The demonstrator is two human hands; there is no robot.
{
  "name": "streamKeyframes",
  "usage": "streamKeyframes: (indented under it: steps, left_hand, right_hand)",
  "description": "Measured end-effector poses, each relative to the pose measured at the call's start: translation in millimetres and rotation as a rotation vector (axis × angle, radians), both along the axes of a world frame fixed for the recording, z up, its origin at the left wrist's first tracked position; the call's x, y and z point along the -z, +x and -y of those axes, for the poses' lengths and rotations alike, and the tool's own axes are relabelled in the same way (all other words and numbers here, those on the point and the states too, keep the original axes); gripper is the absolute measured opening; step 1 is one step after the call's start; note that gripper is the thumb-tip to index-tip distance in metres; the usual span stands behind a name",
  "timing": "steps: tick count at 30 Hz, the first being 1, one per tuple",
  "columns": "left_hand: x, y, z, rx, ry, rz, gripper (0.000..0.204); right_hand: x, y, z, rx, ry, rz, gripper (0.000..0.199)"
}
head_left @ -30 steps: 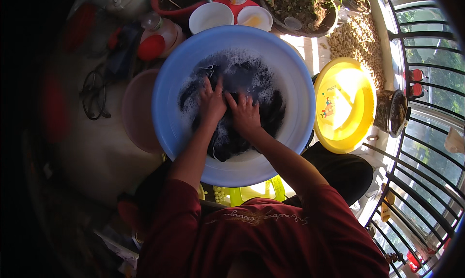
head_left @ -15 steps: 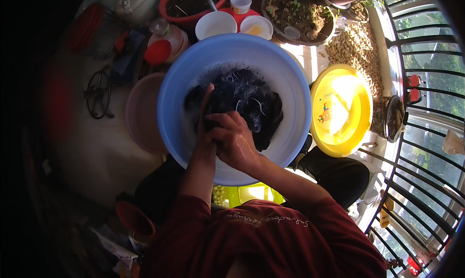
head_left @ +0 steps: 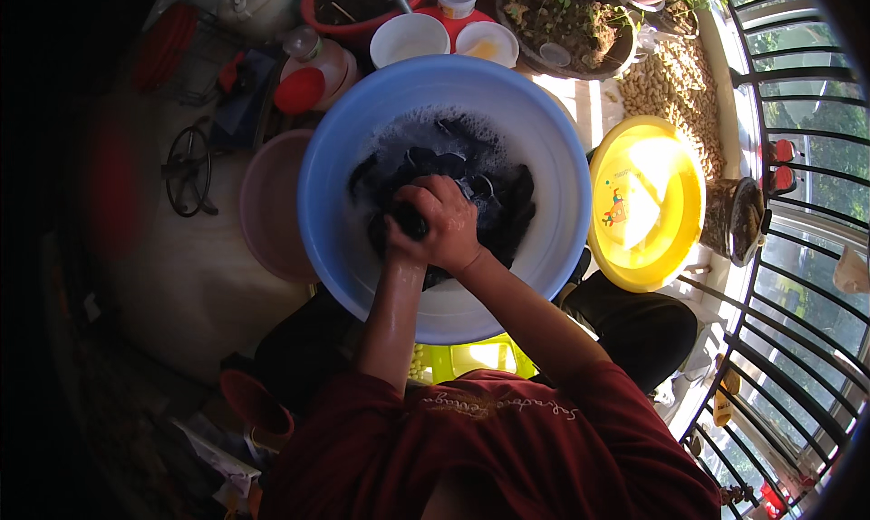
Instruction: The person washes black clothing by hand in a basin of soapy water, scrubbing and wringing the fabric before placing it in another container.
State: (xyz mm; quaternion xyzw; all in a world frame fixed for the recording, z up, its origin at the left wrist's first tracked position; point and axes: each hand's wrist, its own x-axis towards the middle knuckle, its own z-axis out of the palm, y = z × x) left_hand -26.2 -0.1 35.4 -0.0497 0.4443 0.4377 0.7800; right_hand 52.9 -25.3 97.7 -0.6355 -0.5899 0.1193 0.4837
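Note:
A large blue basin point(head_left: 317, 185) in front of me holds foamy water and a soaked black garment point(head_left: 507, 221) with thin white cords or trim. My right hand point(head_left: 447, 219) is curled closed around a bunched part of the garment, near the basin's middle. Close against it, my left hand point(head_left: 404, 241) also grips the dark cloth; most of its fingers are hidden by the right hand and the fabric. Both forearms are wet and reach over the near rim. Suds point(head_left: 480, 130) gather along the far side of the garment.
A yellow basin point(head_left: 605, 248) stands to the right, a pinkish tub point(head_left: 272, 212) to the left. Beyond the blue basin are white bowls point(head_left: 410, 36), a soil-filled planter point(head_left: 580, 62) and a pile of peanuts point(head_left: 675, 85). Black window bars point(head_left: 802, 130) line the right side.
My right hand has shifted slightly and now closes with the left on a bunch of black cloth. The left hand's outstretched finger is no longer visible. The garment has spread and shifted in the water.

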Motion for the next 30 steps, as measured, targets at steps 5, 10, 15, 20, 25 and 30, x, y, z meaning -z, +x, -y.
streamKeyframes:
  steps: [5, 10, 15, 20, 25, 30]
  left_hand:
    - [6.8, 1.5, -13.4, 0.178, 0.100, -0.210, 0.040]
    - [18.0, -9.3, -52.0, 0.556, 0.607, -0.834, 0.066]
    - [46.6, 1.0, -42.4, 1.140, 0.996, -1.661, 0.079]
    - [60.9, 7.7, -44.8, 1.341, 1.017, -1.671, 0.081]
    - [73.9, -6.2, -48.3, 1.084, 1.063, -1.452, 0.080]
    - [27.1, -7.9, 21.2, 0.392, 0.520, -0.670, 0.069]
  right_hand:
    - [34.0, 49.8, -24.6, 0.244, -0.301, -0.177, 0.023]
    - [64.7, 69.9, -7.4, 0.317, -0.507, 0.063, 0.038]
    - [102.2, 29.2, 22.9, 0.059, -0.499, 0.569, 0.061]
    - [121.7, 31.8, 10.7, -0.086, -0.775, 0.275, 0.055]
    - [126.8, 58.4, -16.2, -0.203, -0.715, -0.121, 0.051]
    - [27.5, 85.0, -33.8, -0.108, -0.917, 0.068, 0.053]
